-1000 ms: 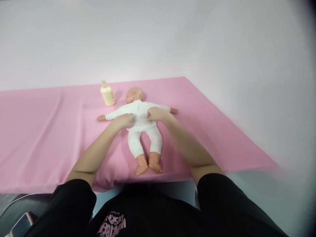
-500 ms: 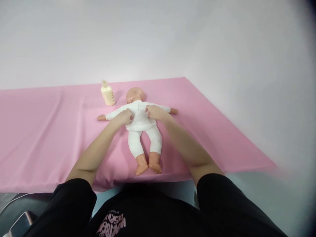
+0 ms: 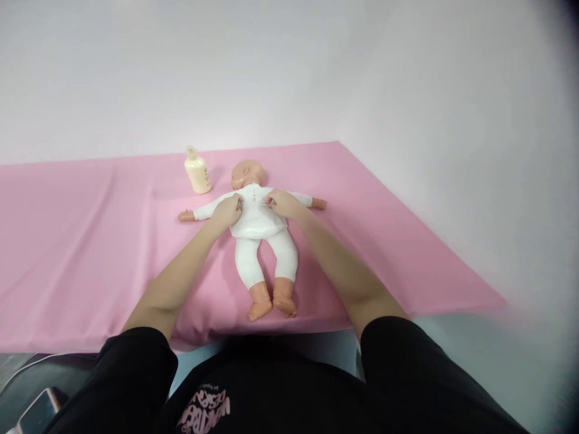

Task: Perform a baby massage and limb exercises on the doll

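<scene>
A baby doll (image 3: 257,222) in a white top and leggings lies stretched out, arms spread wide, its bare feet toward me. Its head is turned to the side with an ear showing. My left hand (image 3: 227,212) is closed, curled fingers pressed against the left side of the upper torso. On the torso's right side, my right hand (image 3: 283,204) is also closed, thumb and fingers together at the white cloth. A gap of white cloth lies between the hands. The fingertips are partly hidden.
A cream-coloured pump bottle (image 3: 198,173) stands left of the doll's head. Pink cloth (image 3: 90,241) covers the table up to the pale wall. At the lower left, a phone-like device (image 3: 40,411) rests on a dark surface beside a white cable.
Both hands have shifted slightly; the left one sits a little higher and further left on the doll's torso. The doll and bottle stay in place.
</scene>
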Demonstrator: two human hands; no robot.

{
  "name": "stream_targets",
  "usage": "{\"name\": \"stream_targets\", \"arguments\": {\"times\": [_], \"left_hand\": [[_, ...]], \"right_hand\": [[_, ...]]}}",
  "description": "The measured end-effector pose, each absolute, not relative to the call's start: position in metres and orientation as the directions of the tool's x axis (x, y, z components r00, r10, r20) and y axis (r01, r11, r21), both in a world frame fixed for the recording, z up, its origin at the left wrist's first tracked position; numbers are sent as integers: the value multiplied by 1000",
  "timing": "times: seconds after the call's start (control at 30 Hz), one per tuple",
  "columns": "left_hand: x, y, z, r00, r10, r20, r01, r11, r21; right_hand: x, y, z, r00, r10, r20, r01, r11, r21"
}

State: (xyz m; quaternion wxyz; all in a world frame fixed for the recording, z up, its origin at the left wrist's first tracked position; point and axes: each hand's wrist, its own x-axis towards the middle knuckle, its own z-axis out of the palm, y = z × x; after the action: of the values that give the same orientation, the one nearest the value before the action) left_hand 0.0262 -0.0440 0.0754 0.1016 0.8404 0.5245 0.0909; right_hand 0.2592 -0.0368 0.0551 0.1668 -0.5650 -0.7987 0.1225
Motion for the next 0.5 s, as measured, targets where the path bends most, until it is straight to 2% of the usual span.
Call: {"name": "stream_targets", "arguments": {"times": [0.17, 0.27, 0.37, 0.5], "left_hand": [[29, -36, 50, 377, 894, 244, 836, -441, 327], [27, -33, 45, 396, 874, 283, 811, -477, 337], [28, -38, 55, 406, 885, 229, 835, -461, 300], [40, -61, 82, 440, 896, 66, 885, -445, 138]], "right_hand": [[251, -38, 43, -158, 964, 214, 874, 237, -424], [248, -38, 41, -103, 970, 221, 876, 193, -442], [248, -42, 52, -170, 974, 147, 885, 217, -413], [247, -54, 70, -272, 961, 44, 896, 269, -354]]}}
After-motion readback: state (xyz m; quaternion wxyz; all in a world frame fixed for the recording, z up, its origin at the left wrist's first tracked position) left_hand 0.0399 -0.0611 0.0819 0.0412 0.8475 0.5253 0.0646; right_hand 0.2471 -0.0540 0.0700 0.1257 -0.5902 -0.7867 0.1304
